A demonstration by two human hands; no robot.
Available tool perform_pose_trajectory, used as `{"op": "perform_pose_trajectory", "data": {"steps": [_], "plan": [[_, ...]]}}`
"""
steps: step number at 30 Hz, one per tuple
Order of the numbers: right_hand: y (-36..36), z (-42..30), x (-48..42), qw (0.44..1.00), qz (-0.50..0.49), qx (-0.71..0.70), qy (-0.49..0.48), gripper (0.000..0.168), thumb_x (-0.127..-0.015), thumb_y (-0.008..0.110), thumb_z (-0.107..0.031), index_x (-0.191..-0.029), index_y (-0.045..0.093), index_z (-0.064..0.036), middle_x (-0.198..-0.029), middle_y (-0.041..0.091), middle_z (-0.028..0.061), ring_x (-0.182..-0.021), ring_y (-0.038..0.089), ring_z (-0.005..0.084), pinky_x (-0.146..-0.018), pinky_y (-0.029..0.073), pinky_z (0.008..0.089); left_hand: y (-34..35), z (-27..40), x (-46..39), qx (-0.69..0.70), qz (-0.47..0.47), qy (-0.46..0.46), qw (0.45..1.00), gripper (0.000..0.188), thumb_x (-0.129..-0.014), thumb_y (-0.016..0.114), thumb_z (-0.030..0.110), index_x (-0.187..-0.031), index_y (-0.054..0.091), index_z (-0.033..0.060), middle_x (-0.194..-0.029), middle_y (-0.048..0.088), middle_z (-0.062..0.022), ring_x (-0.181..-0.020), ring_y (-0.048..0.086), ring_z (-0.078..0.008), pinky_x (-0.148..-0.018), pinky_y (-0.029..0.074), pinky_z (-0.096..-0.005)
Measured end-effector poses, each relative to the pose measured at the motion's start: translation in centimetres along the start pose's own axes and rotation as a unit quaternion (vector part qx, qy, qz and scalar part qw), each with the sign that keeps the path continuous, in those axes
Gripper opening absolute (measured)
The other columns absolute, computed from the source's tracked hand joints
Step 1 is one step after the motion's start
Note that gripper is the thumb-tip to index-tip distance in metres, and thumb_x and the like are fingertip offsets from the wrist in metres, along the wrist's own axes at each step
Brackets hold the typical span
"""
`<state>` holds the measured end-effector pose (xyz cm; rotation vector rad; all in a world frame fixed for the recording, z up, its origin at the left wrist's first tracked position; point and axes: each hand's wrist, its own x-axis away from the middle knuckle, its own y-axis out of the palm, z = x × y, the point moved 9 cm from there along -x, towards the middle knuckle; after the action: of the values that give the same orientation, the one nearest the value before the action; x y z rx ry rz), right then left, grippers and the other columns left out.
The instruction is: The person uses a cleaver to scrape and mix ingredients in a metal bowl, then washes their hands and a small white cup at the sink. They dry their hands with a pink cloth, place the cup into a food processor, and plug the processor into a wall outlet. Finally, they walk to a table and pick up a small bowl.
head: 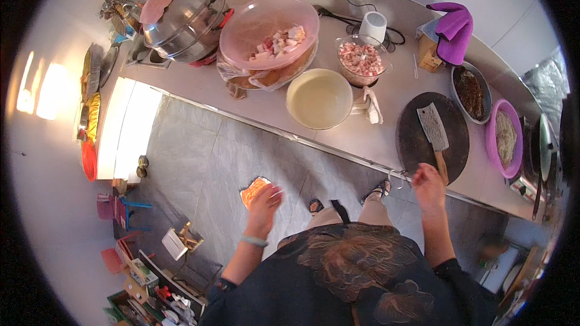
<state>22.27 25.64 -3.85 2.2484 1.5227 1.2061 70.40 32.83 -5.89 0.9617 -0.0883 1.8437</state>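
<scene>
My left hand (266, 199) is out over the floor, fingers closed on a crumpled orange cloth (253, 191) with a pale edge. Near the counter's front edge, my right hand (428, 186) hovers with fingers curled, just left of the cleaver's wooden handle; its grasp is blurred, and no object shows in it. The cleaver (432, 123) lies on a round dark chopping board (410, 145), its blade smeared. Left of the board stand a cream bowl of cloudy liquid (319, 98) and a glass bowl of diced meat (361, 59). A pale cloth (372, 106) lies beside them.
Behind are a pink bowl with meat chunks (240, 22), a steel steamer pot (181, 27) and a white device (374, 25) with cables. To the right stand a metal bowl of dark food (487, 99), a purple basin (519, 145) and a purple cloth (455, 31) on a box.
</scene>
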Motion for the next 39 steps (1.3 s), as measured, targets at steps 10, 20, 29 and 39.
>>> {"op": "perform_pose_trajectory", "data": {"steps": [10, 20, 29, 39], "plan": [[26.2, 18.3, 4.0, 0.952, -0.194, 0.152, 0.183, 0.012, -0.089, 0.059, -0.013, -0.096, 0.062, -0.003, -0.080, 0.061, 0.0052, -0.070, 0.059, 0.0170, -0.064, 0.050, 0.0318, -30.6, 6.3, 8.7, 0.236, 0.243, 0.147, 0.929, 0.024, -0.093, 0.052, 0.013, -0.113, 0.052, 0.0015, -0.098, 0.061, -0.0104, -0.085, 0.060, -0.0210, -0.081, 0.050, -0.0363], [44.3, 31.3, 1.1, 0.903, -0.216, 0.237, 0.286, 0.009, -0.089, 0.056, -0.012, -0.090, 0.059, -0.004, -0.076, 0.060, 0.0052, -0.069, 0.058, 0.0177, -0.065, 0.050, 0.0325, -37.4, 27.0, -4.2, 0.195, 0.182, 0.243, 0.933, 0.021, -0.094, 0.051, 0.013, -0.112, 0.054, 0.0021, -0.102, 0.062, -0.0103, -0.091, 0.061, -0.0210, -0.084, 0.050, -0.0356], [73.7, 48.9, 0.0, 0.825, -0.348, 0.251, 0.367, 0.012, -0.093, 0.054, -0.013, -0.095, 0.060, -0.004, -0.080, 0.061, 0.0037, -0.072, 0.059, 0.0156, -0.069, 0.050, 0.0300, -60.0, 22.5, -0.3, 0.410, 0.371, 0.179, 0.814, 0.015, -0.094, 0.054, 0.021, -0.099, 0.057, 0.0076, -0.091, 0.060, -0.0028, -0.085, 0.058, -0.0162, -0.077, 0.048, -0.0308], [94.5, 67.5, -7.3, 0.892, -0.293, 0.197, 0.283, 0.013, -0.094, 0.052, -0.015, -0.096, 0.060, -0.005, -0.081, 0.061, 0.0039, -0.072, 0.059, 0.0159, -0.068, 0.050, 0.0307, -88.9, 33.9, -9.5, 0.474, 0.325, 0.172, 0.800, 0.014, -0.093, 0.052, 0.019, -0.092, 0.059, 0.0078, -0.083, 0.062, -0.0021, -0.076, 0.057, -0.0152, -0.071, 0.048, -0.0296]]}}
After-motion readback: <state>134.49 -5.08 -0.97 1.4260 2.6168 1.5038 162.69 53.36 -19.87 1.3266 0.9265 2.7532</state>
